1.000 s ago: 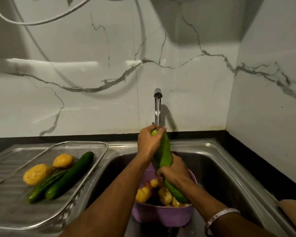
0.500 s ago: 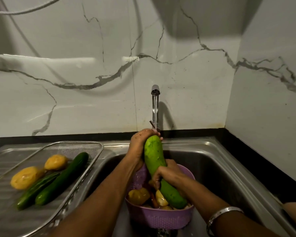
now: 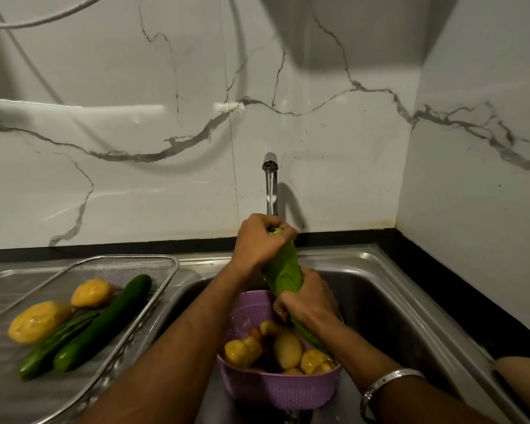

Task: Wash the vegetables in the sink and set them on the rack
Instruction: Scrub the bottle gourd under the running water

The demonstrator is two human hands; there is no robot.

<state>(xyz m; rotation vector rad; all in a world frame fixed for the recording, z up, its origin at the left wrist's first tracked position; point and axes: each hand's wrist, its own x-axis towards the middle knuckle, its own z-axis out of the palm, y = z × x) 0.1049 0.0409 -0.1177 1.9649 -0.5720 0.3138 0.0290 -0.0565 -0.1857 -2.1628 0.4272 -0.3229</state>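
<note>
Two cucumbers on rack | purple colander under gourd

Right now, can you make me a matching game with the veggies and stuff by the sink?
Things:
1. pale green gourd
2. dark cucumber
3. purple colander
4. tap

Places or states:
A. lying on the wire rack
B. running water
C. gripped by both hands, left hand at the top, right hand lower
D. sitting in the sink, holding potatoes

Pairs: 1-C, 2-A, 3-D, 4-B
</note>
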